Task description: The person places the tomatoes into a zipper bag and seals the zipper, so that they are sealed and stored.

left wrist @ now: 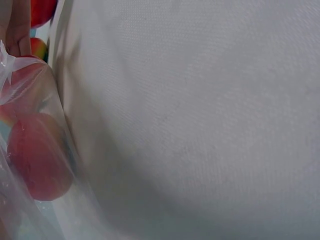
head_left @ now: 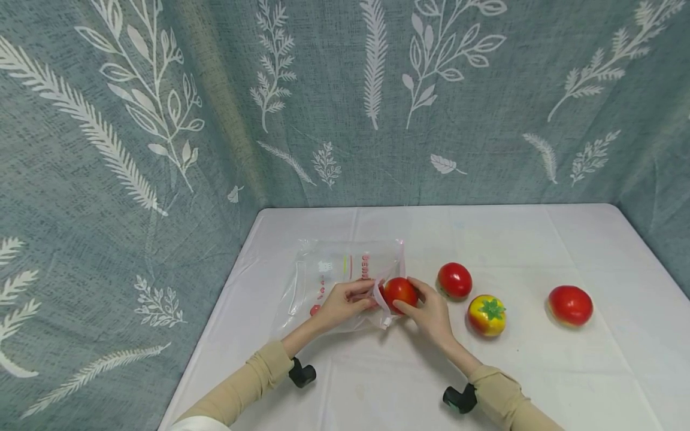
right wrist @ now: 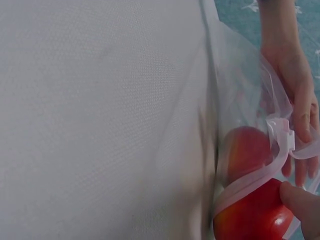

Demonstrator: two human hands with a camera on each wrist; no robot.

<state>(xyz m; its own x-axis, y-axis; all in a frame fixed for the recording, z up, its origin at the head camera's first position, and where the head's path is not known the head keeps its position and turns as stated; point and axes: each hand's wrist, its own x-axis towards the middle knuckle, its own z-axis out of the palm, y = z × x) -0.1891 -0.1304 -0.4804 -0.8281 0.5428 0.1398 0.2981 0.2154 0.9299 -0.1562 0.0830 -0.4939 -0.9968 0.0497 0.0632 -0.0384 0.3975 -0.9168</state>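
Observation:
A clear plastic zip bag (head_left: 307, 281) with red print lies on the table. My left hand (head_left: 341, 304) grips its mouth by the edge, thumb outside and fingers within the opening. At that mouth my right hand (head_left: 433, 314) holds a red tomato (head_left: 400, 293) between thumb and fingers, and the tomato is partly behind the pink zip strip (right wrist: 252, 180). Through the film in the left wrist view another tomato (left wrist: 41, 157) shows inside the bag; the right wrist view also has this bagged tomato (right wrist: 247, 150) beyond the held one.
Right of the hands on the white table (head_left: 539, 383) sit a red tomato (head_left: 455, 281), a yellow-and-red tomato (head_left: 487, 316) with a green star-shaped top, and farther right another red tomato (head_left: 570, 306). A blue-green curtain (head_left: 334, 90) with white leaf patterns hangs behind and at the sides.

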